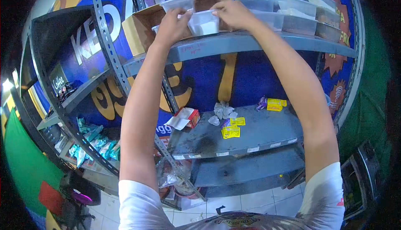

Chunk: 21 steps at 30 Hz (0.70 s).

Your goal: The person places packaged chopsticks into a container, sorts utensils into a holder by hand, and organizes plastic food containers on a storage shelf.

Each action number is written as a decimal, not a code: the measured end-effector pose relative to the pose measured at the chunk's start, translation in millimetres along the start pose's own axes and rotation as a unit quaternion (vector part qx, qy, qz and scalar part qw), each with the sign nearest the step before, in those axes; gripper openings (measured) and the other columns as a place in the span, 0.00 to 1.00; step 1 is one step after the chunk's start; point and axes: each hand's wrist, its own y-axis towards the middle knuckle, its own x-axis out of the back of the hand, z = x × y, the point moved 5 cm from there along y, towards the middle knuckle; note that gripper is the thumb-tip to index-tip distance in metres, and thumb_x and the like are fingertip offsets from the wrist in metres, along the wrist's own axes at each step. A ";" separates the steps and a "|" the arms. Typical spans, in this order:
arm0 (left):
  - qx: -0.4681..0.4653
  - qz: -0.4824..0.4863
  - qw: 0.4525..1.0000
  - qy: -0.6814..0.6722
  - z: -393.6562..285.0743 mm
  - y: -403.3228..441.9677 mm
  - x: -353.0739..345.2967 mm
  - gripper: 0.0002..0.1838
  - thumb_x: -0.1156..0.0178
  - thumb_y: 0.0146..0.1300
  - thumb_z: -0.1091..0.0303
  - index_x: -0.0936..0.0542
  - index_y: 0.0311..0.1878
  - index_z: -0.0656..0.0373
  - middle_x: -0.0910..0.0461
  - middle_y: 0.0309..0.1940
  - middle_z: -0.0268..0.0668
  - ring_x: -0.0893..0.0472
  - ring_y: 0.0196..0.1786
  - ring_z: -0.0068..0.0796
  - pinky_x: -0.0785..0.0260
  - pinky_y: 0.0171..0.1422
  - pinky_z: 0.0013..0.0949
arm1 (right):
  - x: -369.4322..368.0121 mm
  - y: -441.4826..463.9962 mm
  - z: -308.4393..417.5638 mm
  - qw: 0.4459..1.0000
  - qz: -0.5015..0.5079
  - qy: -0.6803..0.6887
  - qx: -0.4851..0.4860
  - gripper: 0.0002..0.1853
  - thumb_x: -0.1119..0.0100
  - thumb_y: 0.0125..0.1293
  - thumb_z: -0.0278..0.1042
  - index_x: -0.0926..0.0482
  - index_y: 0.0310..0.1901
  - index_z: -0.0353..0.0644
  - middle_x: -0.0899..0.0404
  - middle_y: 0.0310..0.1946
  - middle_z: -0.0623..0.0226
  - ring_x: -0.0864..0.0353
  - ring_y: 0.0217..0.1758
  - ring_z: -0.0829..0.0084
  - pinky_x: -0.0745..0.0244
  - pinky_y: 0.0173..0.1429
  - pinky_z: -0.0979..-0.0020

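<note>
Both hands are raised to the top shelf. A clear plastic food container [205, 24] with white contents stands at the shelf's front edge between them. My left hand [174, 23] is closed at the container's left rim, its fingers just in front of another clear container [180, 3] behind. On the opposite side, my right hand [234, 13] pinches the right rim between thumb and fingers. An open cardboard box [134, 34] surrounds this spot on the left and at the back. Part of a further container at the lower left is hidden by my left hand.
Stacked clear containers [298, 11] with white contents fill the top shelf's right side. Below, the middle shelf [267, 132] holds yellow sachets [231, 132], a red box [190, 117] and crumpled plastic [224, 110]. A metal upright [106, 34] stands left; teal packets [98, 144] lie beyond.
</note>
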 end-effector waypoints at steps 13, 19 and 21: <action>-0.041 -0.041 0.996 0.065 0.9 4.4 0.9 0.21 0.47 0.72 0.53 0.19 0.53 0.61 0.21 0.53 0.53 0.23 0.58 0.57 0.31 0.64 0.51 | -3.8 -2.6 13.7 0.997 0.041 -0.031 -0.049 0.16 0.43 0.70 0.40 0.19 0.55 0.45 0.15 0.47 0.48 0.17 0.54 0.52 0.25 0.62 0.56; -0.046 -0.137 0.976 0.163 25.6 25.3 30.0 0.19 0.43 0.67 0.60 0.22 0.58 0.55 0.24 0.59 0.51 0.23 0.59 0.58 0.28 0.63 0.53 | -28.2 24.0 19.5 0.996 0.028 -0.078 0.026 0.20 0.41 0.65 0.44 0.17 0.52 0.40 0.16 0.49 0.47 0.17 0.56 0.49 0.26 0.64 0.53; 0.040 -0.137 0.981 0.129 48.7 32.0 34.0 0.25 0.42 0.65 0.59 0.27 0.65 0.53 0.27 0.62 0.55 0.24 0.62 0.58 0.30 0.66 0.52 | -17.9 26.2 32.4 0.991 0.056 -0.123 -0.026 0.22 0.40 0.65 0.47 0.19 0.55 0.42 0.17 0.53 0.50 0.19 0.59 0.50 0.27 0.65 0.55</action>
